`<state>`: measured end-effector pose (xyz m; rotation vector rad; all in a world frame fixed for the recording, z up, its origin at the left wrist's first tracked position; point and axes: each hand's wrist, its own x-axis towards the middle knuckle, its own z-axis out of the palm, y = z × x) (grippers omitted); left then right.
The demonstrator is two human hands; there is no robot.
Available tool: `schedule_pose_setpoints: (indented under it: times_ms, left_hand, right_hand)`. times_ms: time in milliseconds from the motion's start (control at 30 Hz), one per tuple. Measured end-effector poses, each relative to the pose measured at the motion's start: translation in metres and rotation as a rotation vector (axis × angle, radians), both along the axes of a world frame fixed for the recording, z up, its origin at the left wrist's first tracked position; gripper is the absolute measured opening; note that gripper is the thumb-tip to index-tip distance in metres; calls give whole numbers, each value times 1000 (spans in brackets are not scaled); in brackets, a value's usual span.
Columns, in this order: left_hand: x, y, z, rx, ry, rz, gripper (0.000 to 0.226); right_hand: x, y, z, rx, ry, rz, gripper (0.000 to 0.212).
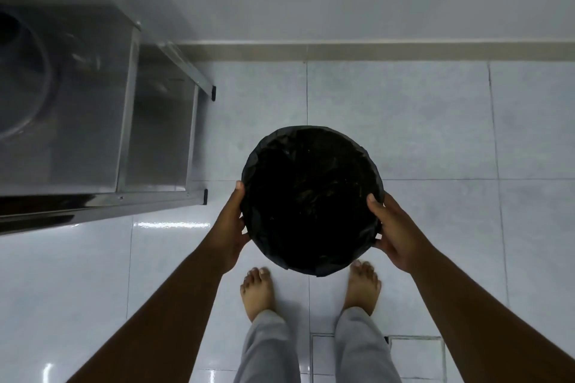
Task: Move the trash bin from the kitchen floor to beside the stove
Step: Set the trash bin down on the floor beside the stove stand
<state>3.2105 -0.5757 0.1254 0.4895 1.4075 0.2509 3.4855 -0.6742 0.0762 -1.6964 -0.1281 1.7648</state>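
A round trash bin [311, 199] lined with a black plastic bag is seen from straight above, over the white tiled floor. My left hand [231, 227] grips its left rim with the thumb on the edge. My right hand [395, 233] clasps the right rim. The bin's base is hidden, so I cannot tell whether it touches the floor. A stainless steel stove table [93, 121] with a round burner well [18, 78] stands to the left, its legs close to the bin.
A white tiled wall with a grey skirting strip [373, 51] runs behind the bin. My bare feet [258, 292] stand just below it. A square floor drain cover [413, 354] lies at the lower right.
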Motion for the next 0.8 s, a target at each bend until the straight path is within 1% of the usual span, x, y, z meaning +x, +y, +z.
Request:
schedule_pose_setpoints:
  times_ms: [200,367,500,567,633,667,700,733,800]
  left_hand:
    - [-3,-4,-42,-36,10,1,87]
    - [-5,-8,-57,-53,30,30,85]
    - [-7,-13,-59,-46,45,69,88]
    - [-9,-21,-57,-73,92,132,91]
    - [-14,-36,-56,-173,161,257,91]
    - [-17,-44,-56,-233,172,327,91]
    - [-18,-52,-55,-293,166,386,92]
    - [-20,-61,-54,-359,152,437,95]
    - [-16,-73,-51,-478,98,529,101]
  right_hand:
    - [-4,-8,-42,-41,-3,15,61]
    - [-4,-10,-52,-34,0,17,61]
    - [-9,-11,-51,-5,-18,-18,68]
    - [-16,-20,-50,-52,-81,-84,75]
    - [-26,-38,-51,-164,-163,-175,87]
    - [-31,-46,-51,-223,-170,-212,90]
    - [-37,-55,-49,-271,-129,-262,86]
    - [-44,-63,-46,-315,-44,-307,80]
    - [-59,-76,-41,-364,133,-362,79]
